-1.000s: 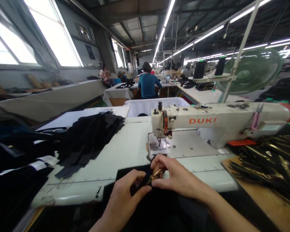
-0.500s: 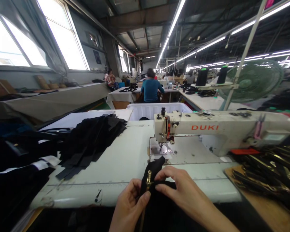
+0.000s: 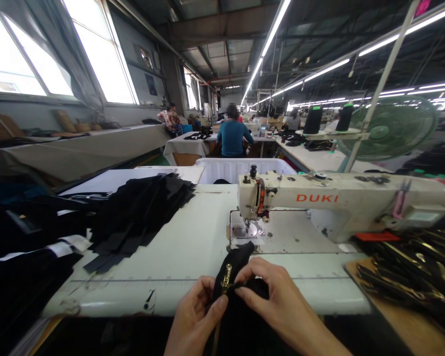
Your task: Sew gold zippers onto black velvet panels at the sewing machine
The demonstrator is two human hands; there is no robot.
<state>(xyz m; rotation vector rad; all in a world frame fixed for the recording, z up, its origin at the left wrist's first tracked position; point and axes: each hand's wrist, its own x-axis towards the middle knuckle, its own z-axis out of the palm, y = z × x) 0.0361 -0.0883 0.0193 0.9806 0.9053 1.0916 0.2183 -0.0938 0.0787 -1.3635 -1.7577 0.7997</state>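
A black zipper [image 3: 231, 264] with a gold slider and gold teeth lies over the front edge of the sewing table. My left hand [image 3: 200, 311] pinches its left side, thumb just below the slider. My right hand [image 3: 270, 289] is closed on the black fabric at the right of the slider, thumb and forefinger close together. Beyond both hands stands a white sewing machine [image 3: 319, 198] marked DUKI. The zipper's upper end rests near its needle plate [image 3: 244, 230], short of the presser foot. The lower part of the zipper drops into the dark below the table edge.
Black fabric pieces [image 3: 141, 217] are fanned on the table's left. More dark fabric with white strips [image 3: 65, 245] lies beside them. Gold-toothed zippers [image 3: 411, 277] heap up on a board at the right. A white bin [image 3: 222, 168] stands behind the table; a person in blue [image 3: 234, 138] sits beyond.
The view has shifted slightly. Both hands keep their hold on the zipper and sit a little further left in the picture; the right-hand fingers have barely moved.
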